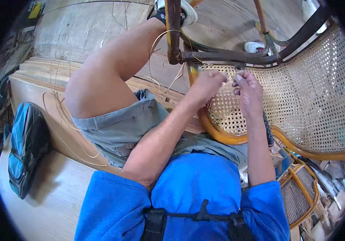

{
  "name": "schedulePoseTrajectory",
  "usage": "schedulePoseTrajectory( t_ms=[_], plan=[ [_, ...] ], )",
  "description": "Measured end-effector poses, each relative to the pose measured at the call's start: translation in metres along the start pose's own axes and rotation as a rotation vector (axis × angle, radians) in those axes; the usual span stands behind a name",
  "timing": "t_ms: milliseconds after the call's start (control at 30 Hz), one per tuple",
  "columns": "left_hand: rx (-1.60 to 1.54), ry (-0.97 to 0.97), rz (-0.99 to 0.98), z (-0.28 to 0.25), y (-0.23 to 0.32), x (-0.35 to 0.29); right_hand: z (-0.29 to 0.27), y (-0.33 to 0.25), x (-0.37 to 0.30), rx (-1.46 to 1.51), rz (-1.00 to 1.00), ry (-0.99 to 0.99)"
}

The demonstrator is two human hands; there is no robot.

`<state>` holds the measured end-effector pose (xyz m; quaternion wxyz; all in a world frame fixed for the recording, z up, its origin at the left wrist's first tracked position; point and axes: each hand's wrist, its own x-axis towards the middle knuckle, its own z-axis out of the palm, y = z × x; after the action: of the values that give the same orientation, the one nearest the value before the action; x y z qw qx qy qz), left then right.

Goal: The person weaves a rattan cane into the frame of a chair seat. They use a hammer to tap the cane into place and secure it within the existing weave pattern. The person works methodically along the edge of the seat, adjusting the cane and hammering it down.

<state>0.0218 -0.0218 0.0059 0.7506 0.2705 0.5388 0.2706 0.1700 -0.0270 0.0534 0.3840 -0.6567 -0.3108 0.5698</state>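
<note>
Seated close beside the cane panel, with left knee bent outward to its left. Bare-armed below the elbows: left forearm slanting up and across toward the panel's left part, right forearm rising almost straight over its near edge. Over the panel's left part, left hand and right hand, just beside each other, with fingertips turned inward. Curled on the left, back of the hand uppermost; bent on the right, with thumb against the fingers.
</note>
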Motion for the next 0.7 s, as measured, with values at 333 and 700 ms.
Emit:
schedulePoseTrajectory(
  t_ms=[333,700],
  plan=[
    [0.589,0.649,0.14,-0.026,0.008,0.02,0.01,0.055,0.069,-0.519,-0.337,0.048],
    [0.756,0.593,0.14,-0.032,0.012,0.027,0.022,0.055,0.074,-0.719,-0.42,-0.031]
  ],
)
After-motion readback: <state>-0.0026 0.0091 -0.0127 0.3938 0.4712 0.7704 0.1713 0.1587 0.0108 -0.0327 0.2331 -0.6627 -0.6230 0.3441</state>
